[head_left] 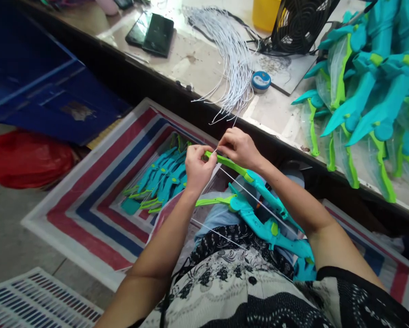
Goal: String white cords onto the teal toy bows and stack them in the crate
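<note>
My left hand (pixel 198 167) is closed around the green tip of a teal and green toy bow (pixel 259 182) that lies across my lap. My right hand (pixel 237 146) pinches a thin white string (pixel 255 200) at that same tip, just right of the left hand. The string runs down along the bow toward my lap. A second toy bow (pixel 252 216) lies under the first one on my lap.
A striped woven bag (pixel 98 191) on the floor holds several bows (pixel 158 180). The bench (pixel 204 64) carries a bundle of white strings (pixel 233 54), a small tape roll (pixel 261 80), a fan (pixel 300 23), phones (pixel 152 32) and a heap of bows (pixel 368 91). A red bag (pixel 26 157) lies left.
</note>
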`<state>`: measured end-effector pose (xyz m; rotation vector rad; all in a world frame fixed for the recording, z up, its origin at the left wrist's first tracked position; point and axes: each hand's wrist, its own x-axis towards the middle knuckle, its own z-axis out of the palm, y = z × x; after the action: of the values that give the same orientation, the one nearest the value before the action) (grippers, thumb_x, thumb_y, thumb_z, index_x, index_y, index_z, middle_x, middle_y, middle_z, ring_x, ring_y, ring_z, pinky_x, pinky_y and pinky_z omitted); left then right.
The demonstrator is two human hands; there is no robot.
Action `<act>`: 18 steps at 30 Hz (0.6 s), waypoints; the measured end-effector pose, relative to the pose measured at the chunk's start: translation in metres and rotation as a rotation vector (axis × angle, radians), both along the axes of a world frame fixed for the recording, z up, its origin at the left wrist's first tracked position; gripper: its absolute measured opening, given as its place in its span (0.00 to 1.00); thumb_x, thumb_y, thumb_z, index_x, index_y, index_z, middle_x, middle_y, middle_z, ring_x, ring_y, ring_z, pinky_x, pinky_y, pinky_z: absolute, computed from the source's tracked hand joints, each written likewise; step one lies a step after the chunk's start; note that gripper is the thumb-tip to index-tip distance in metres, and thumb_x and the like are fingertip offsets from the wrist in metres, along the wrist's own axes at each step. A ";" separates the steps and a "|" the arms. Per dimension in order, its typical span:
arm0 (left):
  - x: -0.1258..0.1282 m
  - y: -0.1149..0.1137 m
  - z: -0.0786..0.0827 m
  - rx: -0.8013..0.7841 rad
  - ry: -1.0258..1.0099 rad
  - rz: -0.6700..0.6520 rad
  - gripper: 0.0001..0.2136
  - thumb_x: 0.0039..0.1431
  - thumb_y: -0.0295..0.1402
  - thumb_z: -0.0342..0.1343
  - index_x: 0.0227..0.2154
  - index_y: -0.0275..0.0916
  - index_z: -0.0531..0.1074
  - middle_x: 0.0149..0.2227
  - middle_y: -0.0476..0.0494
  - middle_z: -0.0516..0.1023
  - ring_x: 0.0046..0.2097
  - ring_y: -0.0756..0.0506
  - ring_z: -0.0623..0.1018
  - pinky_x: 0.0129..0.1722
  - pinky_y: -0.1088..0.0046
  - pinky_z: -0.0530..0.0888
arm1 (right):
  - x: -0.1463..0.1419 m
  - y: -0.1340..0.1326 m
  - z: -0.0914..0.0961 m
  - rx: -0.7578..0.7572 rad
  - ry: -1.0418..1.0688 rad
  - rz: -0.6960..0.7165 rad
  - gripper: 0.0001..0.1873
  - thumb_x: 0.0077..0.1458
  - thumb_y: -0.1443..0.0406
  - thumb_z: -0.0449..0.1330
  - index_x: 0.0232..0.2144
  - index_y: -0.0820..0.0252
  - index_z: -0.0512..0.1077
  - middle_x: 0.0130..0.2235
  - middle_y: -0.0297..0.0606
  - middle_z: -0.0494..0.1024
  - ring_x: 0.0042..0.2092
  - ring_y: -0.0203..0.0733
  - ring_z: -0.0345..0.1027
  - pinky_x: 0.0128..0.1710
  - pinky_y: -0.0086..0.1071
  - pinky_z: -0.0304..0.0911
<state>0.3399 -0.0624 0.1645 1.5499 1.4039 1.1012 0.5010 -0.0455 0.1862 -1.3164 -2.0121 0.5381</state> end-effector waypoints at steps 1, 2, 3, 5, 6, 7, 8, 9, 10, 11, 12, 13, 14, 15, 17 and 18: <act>0.000 -0.001 -0.003 0.017 -0.029 0.007 0.03 0.52 0.32 0.55 0.29 0.39 0.71 0.32 0.48 0.72 0.35 0.49 0.73 0.30 0.77 0.68 | 0.007 0.008 0.000 0.000 -0.025 -0.015 0.06 0.55 0.68 0.60 0.25 0.61 0.71 0.30 0.36 0.70 0.36 0.40 0.62 0.40 0.35 0.60; 0.000 -0.002 -0.005 0.036 -0.061 0.014 0.03 0.52 0.31 0.54 0.30 0.40 0.71 0.34 0.47 0.74 0.37 0.49 0.74 0.33 0.76 0.69 | 0.015 0.017 -0.001 0.006 -0.035 -0.051 0.07 0.56 0.68 0.59 0.26 0.61 0.70 0.30 0.36 0.70 0.37 0.41 0.62 0.42 0.36 0.61; -0.001 -0.003 -0.007 0.053 -0.086 0.011 0.03 0.52 0.30 0.53 0.30 0.40 0.71 0.34 0.47 0.74 0.37 0.48 0.74 0.35 0.75 0.70 | 0.024 0.027 0.000 0.021 -0.028 -0.112 0.07 0.57 0.68 0.58 0.26 0.60 0.70 0.31 0.37 0.70 0.39 0.42 0.62 0.43 0.38 0.61; -0.002 -0.005 -0.005 0.066 -0.088 -0.024 0.04 0.52 0.28 0.52 0.27 0.40 0.72 0.31 0.47 0.74 0.37 0.48 0.75 0.39 0.72 0.71 | 0.039 0.041 0.003 0.081 0.034 -0.272 0.09 0.62 0.67 0.53 0.29 0.60 0.70 0.34 0.38 0.69 0.43 0.44 0.63 0.47 0.43 0.61; -0.002 -0.004 -0.002 0.053 -0.072 -0.052 0.05 0.51 0.28 0.52 0.24 0.40 0.73 0.31 0.47 0.74 0.37 0.47 0.75 0.41 0.71 0.71 | 0.042 0.043 0.005 0.118 0.079 -0.342 0.12 0.64 0.66 0.50 0.31 0.60 0.70 0.35 0.38 0.69 0.45 0.44 0.63 0.49 0.45 0.60; -0.003 -0.002 0.002 0.016 -0.071 -0.079 0.06 0.50 0.29 0.53 0.22 0.40 0.74 0.31 0.46 0.75 0.38 0.47 0.75 0.42 0.70 0.71 | 0.040 0.040 0.008 0.154 0.123 -0.384 0.14 0.66 0.65 0.47 0.33 0.59 0.70 0.36 0.39 0.68 0.46 0.45 0.62 0.51 0.47 0.60; -0.003 0.001 0.006 -0.051 -0.098 -0.102 0.06 0.50 0.30 0.54 0.21 0.40 0.75 0.32 0.45 0.76 0.39 0.46 0.75 0.43 0.70 0.71 | 0.033 0.033 0.009 0.186 0.164 -0.388 0.15 0.67 0.64 0.46 0.33 0.59 0.70 0.37 0.39 0.68 0.48 0.45 0.62 0.52 0.48 0.60; -0.003 0.005 0.011 -0.143 -0.157 -0.118 0.07 0.50 0.32 0.55 0.22 0.39 0.76 0.33 0.44 0.77 0.39 0.46 0.76 0.42 0.69 0.72 | 0.022 0.023 0.009 0.213 0.200 -0.359 0.15 0.67 0.63 0.46 0.33 0.58 0.70 0.37 0.38 0.68 0.48 0.45 0.62 0.52 0.48 0.60; -0.004 0.011 0.016 -0.243 -0.239 -0.123 0.07 0.49 0.35 0.57 0.24 0.39 0.77 0.33 0.44 0.78 0.39 0.45 0.76 0.41 0.69 0.72 | 0.008 0.010 0.007 0.236 0.229 -0.301 0.14 0.67 0.62 0.47 0.32 0.58 0.69 0.36 0.38 0.68 0.49 0.45 0.62 0.52 0.48 0.60; -0.005 0.017 0.021 -0.339 -0.326 -0.123 0.08 0.48 0.37 0.59 0.25 0.38 0.78 0.33 0.43 0.78 0.38 0.45 0.76 0.40 0.69 0.73 | -0.008 -0.004 0.004 0.257 0.256 -0.226 0.12 0.66 0.63 0.50 0.31 0.57 0.69 0.36 0.38 0.68 0.49 0.45 0.63 0.52 0.46 0.61; -0.007 0.023 0.025 -0.421 -0.393 -0.121 0.08 0.46 0.37 0.61 0.25 0.37 0.78 0.32 0.43 0.79 0.37 0.46 0.76 0.38 0.70 0.73 | -0.022 -0.018 -0.001 0.268 0.284 -0.171 0.11 0.65 0.63 0.51 0.31 0.57 0.69 0.36 0.38 0.68 0.49 0.45 0.63 0.52 0.45 0.62; -0.009 0.028 0.029 -0.468 -0.425 -0.109 0.08 0.44 0.36 0.62 0.25 0.36 0.78 0.31 0.43 0.78 0.35 0.47 0.76 0.36 0.71 0.73 | -0.035 -0.029 -0.007 0.268 0.312 -0.137 0.10 0.64 0.64 0.53 0.30 0.57 0.69 0.35 0.38 0.68 0.49 0.44 0.63 0.51 0.44 0.62; -0.012 0.031 0.034 -0.472 -0.409 -0.097 0.08 0.42 0.35 0.64 0.24 0.35 0.77 0.30 0.43 0.78 0.33 0.48 0.75 0.35 0.72 0.72 | -0.044 -0.038 -0.014 0.257 0.342 -0.130 0.09 0.64 0.64 0.53 0.30 0.57 0.69 0.35 0.38 0.69 0.48 0.44 0.63 0.50 0.43 0.63; -0.016 0.033 0.038 -0.436 -0.348 -0.085 0.07 0.40 0.33 0.64 0.23 0.35 0.76 0.29 0.44 0.78 0.32 0.49 0.75 0.34 0.74 0.72 | -0.050 -0.043 -0.020 0.235 0.375 -0.147 0.09 0.63 0.65 0.54 0.30 0.57 0.70 0.35 0.38 0.69 0.46 0.43 0.64 0.49 0.42 0.64; -0.020 0.032 0.046 -0.296 -0.163 -0.071 0.05 0.41 0.30 0.64 0.23 0.35 0.76 0.28 0.44 0.78 0.31 0.50 0.74 0.32 0.76 0.71 | -0.055 -0.045 -0.029 0.164 0.444 -0.210 0.09 0.62 0.65 0.56 0.30 0.58 0.70 0.34 0.37 0.69 0.42 0.41 0.65 0.46 0.39 0.65; -0.021 0.029 0.049 -0.223 -0.089 -0.062 0.04 0.43 0.30 0.63 0.23 0.35 0.75 0.28 0.45 0.77 0.30 0.50 0.74 0.30 0.76 0.70 | -0.055 -0.043 -0.031 0.121 0.480 -0.243 0.08 0.62 0.65 0.56 0.30 0.58 0.71 0.34 0.36 0.69 0.41 0.39 0.65 0.44 0.37 0.65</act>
<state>0.3187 -0.0331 0.2138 1.3595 1.3603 0.9309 0.4456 -0.0880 0.1549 -1.2005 -1.4495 0.5470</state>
